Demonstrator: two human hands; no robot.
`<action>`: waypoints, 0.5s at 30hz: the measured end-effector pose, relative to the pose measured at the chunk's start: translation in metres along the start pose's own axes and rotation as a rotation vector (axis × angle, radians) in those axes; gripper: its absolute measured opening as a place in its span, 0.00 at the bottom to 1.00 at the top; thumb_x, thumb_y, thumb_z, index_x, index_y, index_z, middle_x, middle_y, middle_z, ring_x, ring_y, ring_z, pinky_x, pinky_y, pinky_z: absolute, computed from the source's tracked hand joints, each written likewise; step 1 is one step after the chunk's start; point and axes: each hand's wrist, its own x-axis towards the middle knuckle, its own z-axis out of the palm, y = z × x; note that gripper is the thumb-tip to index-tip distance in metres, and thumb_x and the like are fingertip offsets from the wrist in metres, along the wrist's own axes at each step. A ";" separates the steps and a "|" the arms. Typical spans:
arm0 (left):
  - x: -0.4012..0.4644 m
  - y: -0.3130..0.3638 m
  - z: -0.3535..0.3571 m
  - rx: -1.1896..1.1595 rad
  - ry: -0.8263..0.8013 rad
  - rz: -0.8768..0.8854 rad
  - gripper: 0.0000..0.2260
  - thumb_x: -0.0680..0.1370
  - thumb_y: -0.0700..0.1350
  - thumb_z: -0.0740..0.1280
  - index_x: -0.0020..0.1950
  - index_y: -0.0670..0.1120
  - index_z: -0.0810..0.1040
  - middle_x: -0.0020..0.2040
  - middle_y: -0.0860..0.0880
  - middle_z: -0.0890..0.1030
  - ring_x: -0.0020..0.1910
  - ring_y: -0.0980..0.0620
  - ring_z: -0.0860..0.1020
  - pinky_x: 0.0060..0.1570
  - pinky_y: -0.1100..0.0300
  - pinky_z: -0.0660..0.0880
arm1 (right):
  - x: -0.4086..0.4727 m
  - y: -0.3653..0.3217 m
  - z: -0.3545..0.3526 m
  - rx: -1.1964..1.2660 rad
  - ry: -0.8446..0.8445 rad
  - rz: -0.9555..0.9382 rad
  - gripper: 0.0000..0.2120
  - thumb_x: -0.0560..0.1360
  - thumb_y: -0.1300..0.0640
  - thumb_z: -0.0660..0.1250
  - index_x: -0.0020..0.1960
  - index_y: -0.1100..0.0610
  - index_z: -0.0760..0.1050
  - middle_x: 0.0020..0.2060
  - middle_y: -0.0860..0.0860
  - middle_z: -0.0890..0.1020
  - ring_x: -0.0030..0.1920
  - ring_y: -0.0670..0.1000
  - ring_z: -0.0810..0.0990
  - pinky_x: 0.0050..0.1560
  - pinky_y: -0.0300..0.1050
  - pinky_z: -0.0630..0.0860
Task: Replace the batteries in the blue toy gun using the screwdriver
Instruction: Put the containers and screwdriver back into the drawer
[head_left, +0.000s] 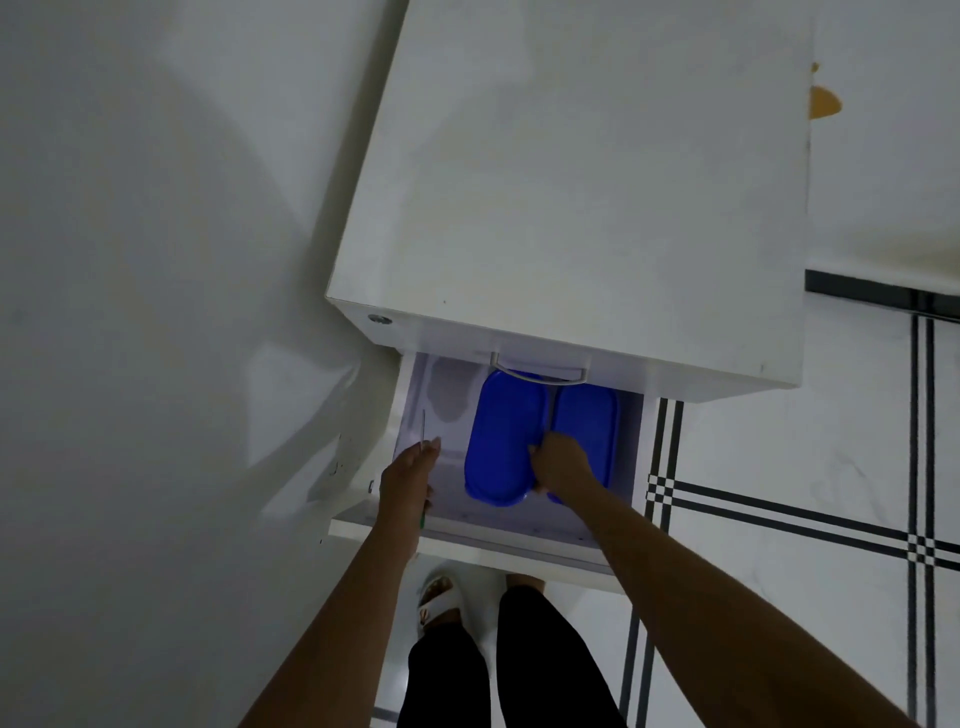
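I look down at a tall white cabinet (571, 182) above both hands. Its white pull-out drawer (498, 535) is open, and both hands are inside it. Two blue plastic boxes with rounded lids (506, 436) lie side by side in the drawer. The right hand (558, 462) sits between them, fingers curled down into the gap, touching both lids. I cannot tell if it grips anything there. The left hand (408, 480) is to the left of the boxes, near the drawer's left wall. Its fingers are pressed together around a thin screwdriver with a green handle (423, 457); the metal shaft pokes up past the fingertips. I cannot see the blue toy gun. I see no writing I can read.
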 end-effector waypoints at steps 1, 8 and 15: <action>0.001 -0.002 -0.004 -0.024 0.004 -0.012 0.16 0.78 0.46 0.65 0.63 0.39 0.74 0.36 0.46 0.74 0.31 0.53 0.70 0.24 0.67 0.71 | 0.005 -0.003 0.001 -0.031 0.017 -0.007 0.12 0.81 0.60 0.57 0.58 0.66 0.72 0.61 0.61 0.75 0.62 0.57 0.75 0.58 0.46 0.73; 0.005 -0.007 -0.015 -0.034 -0.049 0.070 0.15 0.77 0.35 0.63 0.64 0.43 0.75 0.39 0.47 0.76 0.32 0.53 0.71 0.27 0.67 0.72 | 0.026 -0.007 0.013 -0.152 0.026 -0.028 0.13 0.81 0.61 0.56 0.61 0.67 0.70 0.60 0.62 0.76 0.58 0.58 0.77 0.55 0.47 0.74; 0.006 -0.005 -0.011 -0.085 -0.034 0.076 0.15 0.80 0.37 0.59 0.65 0.46 0.75 0.39 0.49 0.74 0.35 0.55 0.71 0.32 0.65 0.72 | -0.015 -0.013 0.026 0.076 0.259 -0.141 0.15 0.81 0.52 0.57 0.56 0.63 0.70 0.45 0.61 0.80 0.40 0.55 0.78 0.37 0.46 0.74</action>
